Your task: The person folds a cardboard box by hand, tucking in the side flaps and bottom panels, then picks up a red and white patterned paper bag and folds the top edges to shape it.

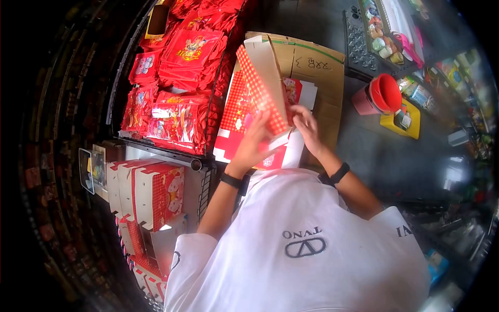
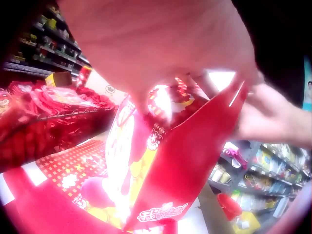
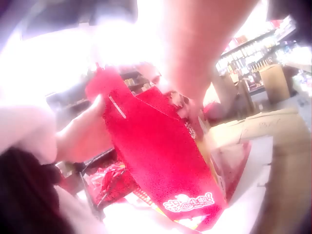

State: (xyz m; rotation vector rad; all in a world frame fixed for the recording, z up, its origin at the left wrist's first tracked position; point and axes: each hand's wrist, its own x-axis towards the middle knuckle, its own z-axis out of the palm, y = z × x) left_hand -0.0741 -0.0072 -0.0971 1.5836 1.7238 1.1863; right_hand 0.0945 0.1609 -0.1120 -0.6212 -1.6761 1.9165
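A red-and-white checked cardboard gift box (image 1: 262, 91), partly folded up, stands in front of the person with a pale flap raised at its far end. Its plain red end panel (image 2: 187, 156) has a slit near the top and white lettering low down. The left hand (image 1: 253, 144) grips the box's near left side; in the right wrist view its thumb lies against the red panel (image 3: 146, 141). On the opposite side, the right hand (image 1: 307, 130) holds the near edge with bent fingers. Beneath the box lie flat printed box sheets (image 1: 228, 122).
A brown carton (image 1: 325, 73) supports the work. To the left, a wire rack (image 1: 221, 78) carries many red packets (image 1: 189, 54), above folded gift boxes (image 1: 158, 195). Red buckets (image 1: 384, 93) and a yellow bin (image 1: 408, 122) stand right, near stocked shelves.
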